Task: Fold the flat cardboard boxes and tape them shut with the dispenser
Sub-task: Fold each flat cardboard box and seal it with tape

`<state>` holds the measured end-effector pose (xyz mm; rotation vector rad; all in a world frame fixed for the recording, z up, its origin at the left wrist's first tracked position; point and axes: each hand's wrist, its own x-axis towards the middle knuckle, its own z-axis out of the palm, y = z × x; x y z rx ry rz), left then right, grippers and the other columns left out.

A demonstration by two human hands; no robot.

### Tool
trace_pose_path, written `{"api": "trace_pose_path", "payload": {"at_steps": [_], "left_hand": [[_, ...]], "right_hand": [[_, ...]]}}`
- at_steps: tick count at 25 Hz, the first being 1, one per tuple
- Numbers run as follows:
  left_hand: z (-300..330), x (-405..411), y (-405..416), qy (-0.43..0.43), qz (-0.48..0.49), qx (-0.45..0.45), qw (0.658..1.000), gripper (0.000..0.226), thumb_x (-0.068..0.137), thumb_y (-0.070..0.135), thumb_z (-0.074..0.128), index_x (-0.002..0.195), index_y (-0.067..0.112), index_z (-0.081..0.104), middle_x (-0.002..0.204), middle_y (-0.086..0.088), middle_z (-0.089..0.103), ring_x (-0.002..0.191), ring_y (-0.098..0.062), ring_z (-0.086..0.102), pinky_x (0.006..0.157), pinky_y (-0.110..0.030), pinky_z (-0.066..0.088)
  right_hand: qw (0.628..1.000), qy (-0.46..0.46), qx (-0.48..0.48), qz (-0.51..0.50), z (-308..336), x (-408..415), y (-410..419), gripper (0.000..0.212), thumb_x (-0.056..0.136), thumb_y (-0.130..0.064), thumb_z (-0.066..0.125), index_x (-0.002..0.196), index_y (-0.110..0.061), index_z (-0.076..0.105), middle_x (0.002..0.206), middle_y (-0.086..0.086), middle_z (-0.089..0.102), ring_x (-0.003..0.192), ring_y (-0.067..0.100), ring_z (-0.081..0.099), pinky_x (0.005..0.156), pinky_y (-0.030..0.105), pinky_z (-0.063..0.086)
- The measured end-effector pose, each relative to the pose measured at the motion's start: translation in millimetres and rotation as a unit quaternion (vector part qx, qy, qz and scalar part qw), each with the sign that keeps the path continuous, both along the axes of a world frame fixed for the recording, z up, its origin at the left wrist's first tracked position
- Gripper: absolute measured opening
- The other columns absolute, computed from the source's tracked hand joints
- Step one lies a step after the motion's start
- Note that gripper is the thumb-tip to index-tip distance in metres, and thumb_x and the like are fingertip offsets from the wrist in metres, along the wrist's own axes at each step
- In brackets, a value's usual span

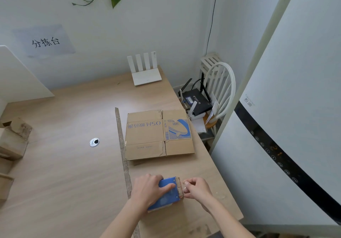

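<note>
I note my left hand (147,189) wrapped around the blue tape dispenser (166,194) at the near edge of the wooden table (73,173). My right hand (196,188) pinches at its front end, apparently at the tape end, which is too small to confirm. The flat cardboard box (158,134) lies unfolded further back. Recommendation: hold the dispenser steady, draw the tape straight and keep it from sticking to itself.
</note>
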<state>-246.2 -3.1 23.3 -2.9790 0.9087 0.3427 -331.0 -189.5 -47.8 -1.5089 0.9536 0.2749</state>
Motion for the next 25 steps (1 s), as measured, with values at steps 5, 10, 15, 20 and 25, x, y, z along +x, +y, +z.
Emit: {"api": "trace_pose_path", "payload": {"at_steps": [5, 10, 15, 20, 25], "left_hand": [[1.8, -2.7, -2.5, 0.003, 0.006, -0.010, 1.000, 0.074, 0.078, 0.089, 0.027, 0.096, 0.029, 0.068, 0.076, 0.006, 0.065, 0.069, -0.013, 0.061, 0.054, -0.027, 0.035], [-2.9, -6.4, -1.5, -0.012, 0.034, -0.006, 0.999, 0.074, 0.077, 0.089, 0.027, 0.090, 0.028, 0.067, 0.072, 0.006, 0.065, 0.066, -0.011, 0.061, 0.055, -0.026, 0.041], [-5.8, -5.3, -4.6, -0.016, 0.042, -0.018, 0.999, 0.075, 0.076, 0.090, 0.025, 0.095, 0.033, 0.069, 0.075, 0.009, 0.067, 0.066, -0.008, 0.061, 0.058, -0.025, 0.046], [-8.7, -5.0, -0.4, -0.008, 0.055, -0.025, 0.998, 0.075, 0.075, 0.092, 0.026, 0.101, 0.036, 0.069, 0.077, 0.010, 0.068, 0.068, -0.009, 0.063, 0.062, -0.027, 0.052], [-10.9, -3.6, 1.3, -0.009, 0.056, -0.029, 0.998, 0.076, 0.076, 0.093, 0.025, 0.105, 0.038, 0.069, 0.079, 0.013, 0.068, 0.069, -0.007, 0.063, 0.065, -0.027, 0.054]], "right_hand": [[0.999, 0.041, -0.027, -0.012, -11.0, 3.0, 7.6, 0.019, 0.093, -0.014, 0.070, 0.110, -0.006, 0.072, 0.102, 0.013, 0.074, 0.083, 0.024, 0.074, 0.068, 0.039, 0.065], [0.995, 0.062, -0.077, -0.012, -10.9, -6.2, 3.6, 0.060, 0.075, -0.023, 0.088, 0.125, -0.035, 0.056, 0.111, 0.001, 0.067, 0.094, 0.020, 0.068, 0.066, 0.033, 0.063], [0.989, -0.043, -0.140, 0.033, -7.7, -2.0, 18.3, 0.009, 0.083, -0.039, 0.080, 0.086, -0.032, 0.075, 0.083, -0.012, 0.074, 0.080, 0.006, 0.070, 0.079, 0.032, 0.061], [0.992, -0.053, -0.116, -0.021, -6.1, 0.7, 20.0, 0.015, 0.085, -0.025, 0.080, 0.079, -0.034, 0.071, 0.083, -0.011, 0.072, 0.077, 0.012, 0.072, 0.073, 0.035, 0.063], [0.989, -0.060, -0.133, 0.013, -7.6, 1.1, 9.0, 0.009, 0.088, -0.025, 0.078, 0.085, -0.030, 0.071, 0.085, -0.010, 0.072, 0.077, 0.011, 0.072, 0.071, 0.030, 0.063]]}}
